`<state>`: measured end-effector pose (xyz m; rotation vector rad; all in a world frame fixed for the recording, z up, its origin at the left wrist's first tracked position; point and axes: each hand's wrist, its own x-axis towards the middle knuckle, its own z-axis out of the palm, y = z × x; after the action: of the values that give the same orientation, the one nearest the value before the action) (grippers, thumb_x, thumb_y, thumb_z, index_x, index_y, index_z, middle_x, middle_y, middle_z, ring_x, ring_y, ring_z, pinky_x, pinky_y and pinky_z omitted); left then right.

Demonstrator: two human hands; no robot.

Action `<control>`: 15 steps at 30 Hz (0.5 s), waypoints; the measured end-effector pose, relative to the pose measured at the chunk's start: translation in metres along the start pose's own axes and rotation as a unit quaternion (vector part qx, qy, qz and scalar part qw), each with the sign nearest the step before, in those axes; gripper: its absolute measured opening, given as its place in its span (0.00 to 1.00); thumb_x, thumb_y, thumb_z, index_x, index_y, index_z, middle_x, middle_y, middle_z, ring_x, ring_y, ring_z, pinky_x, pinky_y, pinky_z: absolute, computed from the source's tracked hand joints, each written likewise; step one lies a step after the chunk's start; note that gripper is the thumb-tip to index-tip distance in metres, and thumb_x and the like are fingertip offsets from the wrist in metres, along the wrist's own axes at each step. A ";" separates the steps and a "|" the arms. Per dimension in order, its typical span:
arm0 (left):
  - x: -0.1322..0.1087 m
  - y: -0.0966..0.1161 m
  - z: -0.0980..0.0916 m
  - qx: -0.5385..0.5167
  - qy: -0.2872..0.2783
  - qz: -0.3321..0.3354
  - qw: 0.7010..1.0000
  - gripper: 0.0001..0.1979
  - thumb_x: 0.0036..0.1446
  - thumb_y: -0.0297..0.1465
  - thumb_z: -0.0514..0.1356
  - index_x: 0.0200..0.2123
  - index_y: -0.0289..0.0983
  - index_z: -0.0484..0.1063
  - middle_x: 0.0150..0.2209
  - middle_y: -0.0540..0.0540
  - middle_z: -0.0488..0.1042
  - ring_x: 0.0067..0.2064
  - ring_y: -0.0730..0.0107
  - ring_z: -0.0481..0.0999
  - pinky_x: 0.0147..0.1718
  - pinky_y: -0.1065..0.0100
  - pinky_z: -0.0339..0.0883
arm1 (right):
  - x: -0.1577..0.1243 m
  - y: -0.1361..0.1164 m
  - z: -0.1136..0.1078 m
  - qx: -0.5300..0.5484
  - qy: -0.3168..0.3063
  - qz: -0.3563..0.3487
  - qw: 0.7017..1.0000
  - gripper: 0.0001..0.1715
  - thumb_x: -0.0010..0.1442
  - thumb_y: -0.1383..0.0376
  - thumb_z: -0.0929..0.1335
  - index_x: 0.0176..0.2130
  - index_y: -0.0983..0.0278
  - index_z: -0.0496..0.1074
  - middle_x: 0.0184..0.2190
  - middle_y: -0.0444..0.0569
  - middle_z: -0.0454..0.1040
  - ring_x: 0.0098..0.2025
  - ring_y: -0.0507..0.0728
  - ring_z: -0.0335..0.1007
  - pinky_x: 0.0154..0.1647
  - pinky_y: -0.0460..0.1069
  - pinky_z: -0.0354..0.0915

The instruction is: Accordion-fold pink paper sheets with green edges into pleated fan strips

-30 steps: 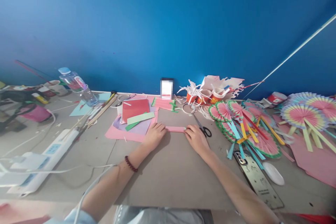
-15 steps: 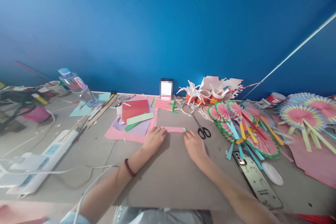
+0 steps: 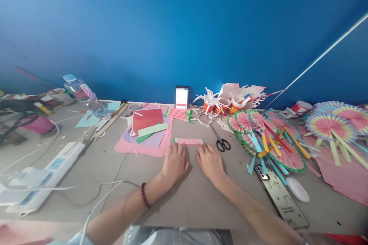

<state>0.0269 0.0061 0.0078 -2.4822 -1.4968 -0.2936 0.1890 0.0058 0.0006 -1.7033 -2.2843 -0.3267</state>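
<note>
A narrow pink paper strip with green ends [image 3: 189, 141] lies flat on the grey table in front of me. My left hand [image 3: 176, 162] rests palm down, its fingertips at the strip's near edge toward the left end. Opposite it, my right hand [image 3: 211, 160] lies palm down with fingers stretched forward to the near edge by the right end. Neither hand is closed around anything. Beyond the strip is a bundle of pink pleated paper with green tips [image 3: 178, 114]. Black-handled scissors [image 3: 223, 145] lie just right of my right hand.
Coloured paper sheets [image 3: 120, 146] and a red packet [image 3: 148, 120] lie left. Farther left are wooden sticks [image 3: 110, 121], a bottle [image 3: 83, 91] and a power strip [image 3: 54, 174]. Pleated paper fans [image 3: 290, 157], a phone [image 3: 283, 197] and a white mouse [image 3: 298, 190] occupy the right.
Both hands have drawn back toward me and closer together, from the strip's ends to its near edge. The strip's left green end is now uncovered.
</note>
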 end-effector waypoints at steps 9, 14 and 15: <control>0.003 -0.003 -0.001 0.005 -0.032 0.014 0.999 0.25 0.57 0.33 0.50 0.57 0.28 0.60 0.43 0.36 0.69 0.46 0.51 0.65 0.45 0.55 0.58 | 0.002 0.001 -0.002 -0.015 -0.003 -0.011 1.000 0.13 0.59 0.66 0.65 0.44 0.66 0.70 0.43 0.56 0.71 0.46 0.62 0.63 0.46 0.54 0.60; 0.005 -0.009 0.001 -0.044 -0.028 0.024 0.998 0.25 0.53 0.31 0.54 0.54 0.31 0.62 0.46 0.37 0.68 0.51 0.51 0.63 0.50 0.54 0.56 | 0.002 -0.004 -0.006 -0.017 -0.030 -0.011 0.999 0.16 0.59 0.67 0.64 0.48 0.67 0.70 0.39 0.55 0.72 0.41 0.60 0.65 0.43 0.53 0.60; 0.006 -0.010 0.002 -0.054 -0.023 0.027 0.998 0.24 0.52 0.31 0.54 0.54 0.31 0.63 0.47 0.37 0.67 0.52 0.51 0.62 0.51 0.54 0.56 | 0.001 -0.005 -0.008 -0.019 -0.033 -0.011 0.999 0.17 0.60 0.67 0.64 0.49 0.67 0.69 0.38 0.54 0.72 0.40 0.60 0.65 0.42 0.53 0.60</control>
<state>0.0211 0.0158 0.0086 -2.6269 -1.4650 -0.3169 0.1845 0.0031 0.0081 -1.7326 -2.3601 -0.3254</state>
